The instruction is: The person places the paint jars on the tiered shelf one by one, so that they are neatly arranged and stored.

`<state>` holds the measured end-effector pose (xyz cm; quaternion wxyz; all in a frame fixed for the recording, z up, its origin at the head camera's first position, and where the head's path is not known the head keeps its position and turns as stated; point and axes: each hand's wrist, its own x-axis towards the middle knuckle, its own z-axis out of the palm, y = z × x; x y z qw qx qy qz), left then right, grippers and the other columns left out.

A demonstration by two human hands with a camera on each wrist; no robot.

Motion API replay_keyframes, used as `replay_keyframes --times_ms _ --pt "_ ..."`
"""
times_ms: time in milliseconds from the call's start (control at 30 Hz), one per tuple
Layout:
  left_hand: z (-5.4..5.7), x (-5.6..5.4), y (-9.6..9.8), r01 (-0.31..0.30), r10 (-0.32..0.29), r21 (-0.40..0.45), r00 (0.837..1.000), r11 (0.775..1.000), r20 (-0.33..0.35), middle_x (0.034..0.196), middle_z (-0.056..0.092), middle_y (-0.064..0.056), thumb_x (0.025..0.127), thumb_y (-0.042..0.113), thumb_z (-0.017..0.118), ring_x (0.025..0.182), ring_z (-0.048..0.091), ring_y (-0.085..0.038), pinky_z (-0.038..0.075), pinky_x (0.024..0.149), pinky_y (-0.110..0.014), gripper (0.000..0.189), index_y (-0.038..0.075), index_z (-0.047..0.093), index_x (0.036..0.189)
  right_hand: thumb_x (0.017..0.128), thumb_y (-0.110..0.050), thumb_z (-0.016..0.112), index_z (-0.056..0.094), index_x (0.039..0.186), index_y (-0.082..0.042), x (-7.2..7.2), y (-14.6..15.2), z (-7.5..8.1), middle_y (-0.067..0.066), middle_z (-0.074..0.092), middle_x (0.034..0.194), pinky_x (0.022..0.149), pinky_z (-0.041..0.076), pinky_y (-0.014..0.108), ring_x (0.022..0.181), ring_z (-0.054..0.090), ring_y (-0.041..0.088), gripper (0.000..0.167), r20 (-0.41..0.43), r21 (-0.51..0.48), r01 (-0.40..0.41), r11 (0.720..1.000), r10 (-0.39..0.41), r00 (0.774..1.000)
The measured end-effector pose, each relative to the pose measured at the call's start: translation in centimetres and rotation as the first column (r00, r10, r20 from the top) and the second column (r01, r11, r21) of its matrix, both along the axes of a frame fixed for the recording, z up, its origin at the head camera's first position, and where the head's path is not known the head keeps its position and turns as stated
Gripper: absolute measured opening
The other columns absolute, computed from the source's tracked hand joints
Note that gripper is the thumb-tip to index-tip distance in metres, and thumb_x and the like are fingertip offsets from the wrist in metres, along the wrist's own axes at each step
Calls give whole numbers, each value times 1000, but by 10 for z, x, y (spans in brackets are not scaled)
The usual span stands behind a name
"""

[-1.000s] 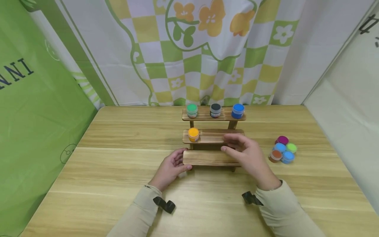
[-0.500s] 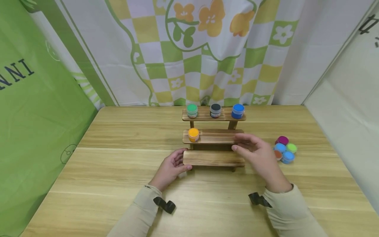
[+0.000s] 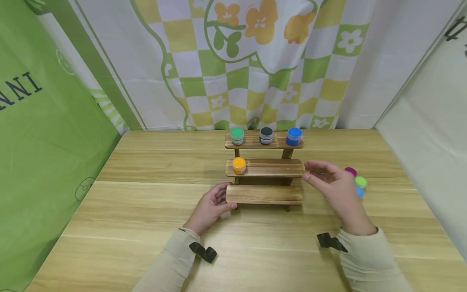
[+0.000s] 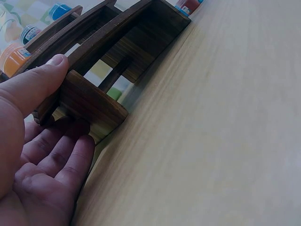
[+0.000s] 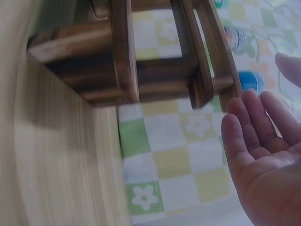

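Note:
A three-tier wooden display stand [image 3: 264, 195] stands at the middle of the table. My left hand [image 3: 208, 207] holds the left end of its lowest step. In the left wrist view the thumb [image 4: 47, 75] lies against the step's edge and the fingers reach under its end. My right hand [image 3: 341, 190] hovers just right of the middle step, holding nothing, with relaxed fingers. On the top step sit a green paint pot [image 3: 237, 136], a black paint pot [image 3: 266, 136] and a blue paint pot [image 3: 294, 136]. An orange paint pot [image 3: 238, 165] occupies the middle step's left end.
Right of the stand, a cluster of paint pots is partly covered by my right hand; a purple pot [image 3: 351, 172], a lime green pot [image 3: 360, 182] and a light blue pot [image 3: 360, 192] show. A patterned curtain [image 3: 262, 81] hangs behind the wooden table [image 3: 153, 170].
My right hand has moved rightward from over the stand's steps to beyond their right end, now covering part of the pot cluster. My left hand and the stand have stayed put.

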<state>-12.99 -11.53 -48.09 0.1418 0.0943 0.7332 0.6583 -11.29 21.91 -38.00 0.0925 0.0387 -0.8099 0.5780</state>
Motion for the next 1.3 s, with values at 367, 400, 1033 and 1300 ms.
replay_keyframes --times_ms 367,400,1033,1300 --pt "2 0 0 8 -8 -4 1000 1000 3 143 56 -14 86 14 80 128 56 -29 48 106 -34 72 7 44 149 94 -27 73 63 130 -1 -5 20 -4 -3 69 120 84 52 10 104 63 0 45 79 52 57 997 -61 995" --pt "2 0 0 6 -6 -7 1000 1000 3 143 56 -14 86 14 80 128 56 -29 48 106 -34 72 7 44 148 95 -27 73 62 130 -1 -5 22 -5 -6 69 119 84 52 10 104 64 0 46 85 50 59 997 -63 994" --pt "2 0 -1 -1 1 -6 1000 1000 -10 142 57 -14 86 12 80 128 57 -29 47 107 -34 70 7 46 147 94 -19 74 65 127 -3 -15 54 -11 -19 70 107 74 54 9 95 66 -4 38 129 -90 120 989 -108 986" --pt "0 0 1 1 -1 -5 1000 1000 -9 142 57 -14 86 12 80 128 57 -29 49 106 -34 70 7 46 148 91 -12 75 66 124 -1 -14 65 -15 -13 72 106 77 53 8 92 67 -2 35 98 -217 127 968 -108 989"
